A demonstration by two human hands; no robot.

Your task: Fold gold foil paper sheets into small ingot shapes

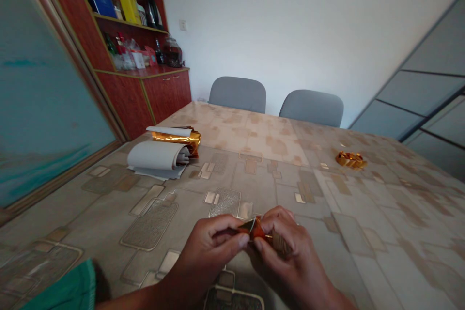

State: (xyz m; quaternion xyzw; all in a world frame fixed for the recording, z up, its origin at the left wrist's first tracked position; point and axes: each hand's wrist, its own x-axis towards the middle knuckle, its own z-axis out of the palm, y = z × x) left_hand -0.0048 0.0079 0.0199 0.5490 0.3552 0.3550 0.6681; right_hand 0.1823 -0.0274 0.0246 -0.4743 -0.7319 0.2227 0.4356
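Just above the near part of the table, a small piece of folded gold foil paper (pixel 257 227) is pinched between both hands. My left hand (pixel 218 242) grips its left end between thumb and fingers. On the other end, my right hand (pixel 286 242) closes its thumb and fingertips, and part of the foil is hidden behind them. Farther off to the right lies a small cluster of folded gold pieces (pixel 350 160). At the left, a curled stack of white-backed sheets (pixel 156 156) rests beside a gold foil bundle (pixel 174 136).
A patterned cloth covers the table (pixel 261 174). Two grey chairs (pixel 238 93) stand at its far side by the wall. To the left rises a red-brown cabinet (pixel 167 94) with a kettle and bottles on its shelves. A green cloth edge (pixel 69 288) shows at lower left.
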